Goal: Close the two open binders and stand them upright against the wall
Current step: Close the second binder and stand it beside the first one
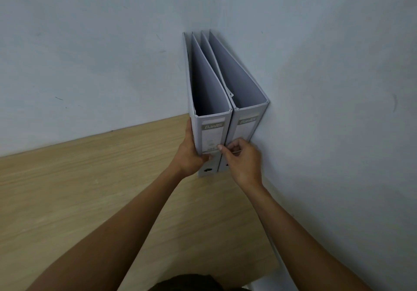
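Two grey binders stand upright side by side, spines facing us: the left binder (211,132) held in our left hand (189,155) grip, the right binder (246,128) touching the right wall (338,87), our right hand (242,162) pinching between the spines. Wooden counter (90,189) lies open to the left.

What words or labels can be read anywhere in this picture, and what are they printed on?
"Bantex": on the spine label of the left grey cardboard binder, held by both hands.
"Bantex", fainter and blurred: on the spine label of the right grey cardboard binder against the wall.
Small marks lower on the left binder's label: too small to read.
Nothing is written on the pale painted wall or the light wooden tabletop.
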Demonstrator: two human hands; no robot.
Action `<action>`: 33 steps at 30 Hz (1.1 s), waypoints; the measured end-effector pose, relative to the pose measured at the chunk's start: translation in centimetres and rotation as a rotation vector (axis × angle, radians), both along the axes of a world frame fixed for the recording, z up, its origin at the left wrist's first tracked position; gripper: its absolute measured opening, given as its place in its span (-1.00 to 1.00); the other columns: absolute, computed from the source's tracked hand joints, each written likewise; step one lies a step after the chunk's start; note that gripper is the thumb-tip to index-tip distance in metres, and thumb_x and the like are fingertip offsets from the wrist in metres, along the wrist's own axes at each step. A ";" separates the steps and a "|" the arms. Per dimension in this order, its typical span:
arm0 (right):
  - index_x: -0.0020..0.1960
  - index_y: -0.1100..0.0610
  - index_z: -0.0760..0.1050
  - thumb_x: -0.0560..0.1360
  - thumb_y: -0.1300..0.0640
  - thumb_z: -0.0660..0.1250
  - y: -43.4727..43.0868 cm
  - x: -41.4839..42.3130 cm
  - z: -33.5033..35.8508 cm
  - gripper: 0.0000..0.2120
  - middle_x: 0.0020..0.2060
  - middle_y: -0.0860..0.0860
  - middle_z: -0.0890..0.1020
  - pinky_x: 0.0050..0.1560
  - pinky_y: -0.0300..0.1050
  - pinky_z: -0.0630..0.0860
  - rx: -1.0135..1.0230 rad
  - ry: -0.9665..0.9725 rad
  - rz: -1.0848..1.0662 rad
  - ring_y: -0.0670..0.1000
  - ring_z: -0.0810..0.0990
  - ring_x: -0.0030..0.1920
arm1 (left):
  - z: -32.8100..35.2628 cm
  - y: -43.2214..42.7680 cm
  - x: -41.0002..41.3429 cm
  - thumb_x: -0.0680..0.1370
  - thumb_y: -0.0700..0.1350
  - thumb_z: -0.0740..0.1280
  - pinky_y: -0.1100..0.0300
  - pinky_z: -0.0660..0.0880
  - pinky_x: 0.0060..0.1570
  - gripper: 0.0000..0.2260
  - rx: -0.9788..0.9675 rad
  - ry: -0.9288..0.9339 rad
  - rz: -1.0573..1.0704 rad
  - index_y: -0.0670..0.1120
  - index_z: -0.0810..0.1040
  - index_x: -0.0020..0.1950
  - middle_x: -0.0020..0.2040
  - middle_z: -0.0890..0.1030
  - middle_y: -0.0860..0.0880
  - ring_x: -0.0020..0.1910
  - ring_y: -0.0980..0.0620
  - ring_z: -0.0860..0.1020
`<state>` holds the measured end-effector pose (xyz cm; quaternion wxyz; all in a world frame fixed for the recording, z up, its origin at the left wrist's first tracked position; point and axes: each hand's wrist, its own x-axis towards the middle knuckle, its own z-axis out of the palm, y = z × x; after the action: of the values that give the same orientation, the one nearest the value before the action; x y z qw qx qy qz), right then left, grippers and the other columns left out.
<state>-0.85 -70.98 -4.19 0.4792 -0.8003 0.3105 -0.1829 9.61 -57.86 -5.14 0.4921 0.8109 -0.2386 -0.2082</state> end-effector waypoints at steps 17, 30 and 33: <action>-0.13 -0.05 0.49 0.51 0.15 0.39 0.8 -0.7 1.5 -0.87 -0.13 -0.03 0.65 -0.09 0.02 0.66 0.134 0.045 0.008 0.08 0.70 -0.11 | 2.2 2.6 -1.4 0.46 -0.21 0.49 0.10 0.53 0.18 -0.05 0.100 0.110 0.019 0.04 -0.08 0.65 0.59 0.26 -0.10 0.48 -0.14 0.38; -0.08 0.07 0.50 0.52 0.24 0.32 10.9 1.2 4.2 -0.92 -0.07 0.13 0.70 -0.17 -0.01 0.57 0.307 0.076 0.140 0.03 0.70 -0.26 | 5.9 15.7 -0.9 0.56 -0.12 0.41 0.11 0.54 0.03 -0.16 0.078 0.112 0.119 0.08 -0.07 0.65 0.62 0.20 -0.06 0.35 -0.12 0.53; -0.09 0.05 0.52 0.53 0.22 0.31 14.4 2.8 5.3 -0.91 -0.06 0.10 0.71 -0.15 -0.05 0.55 0.297 0.089 0.218 -0.01 0.70 -0.26 | 6.9 21.7 0.5 0.56 -0.13 0.42 0.10 0.50 0.10 -0.16 0.082 0.084 0.182 0.08 -0.07 0.65 0.61 0.23 -0.07 0.31 -0.10 0.56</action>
<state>1.97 -56.54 1.10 0.5948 -0.7571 0.2662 -0.0467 10.09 -36.17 1.72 0.4851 0.8391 -0.1345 -0.2059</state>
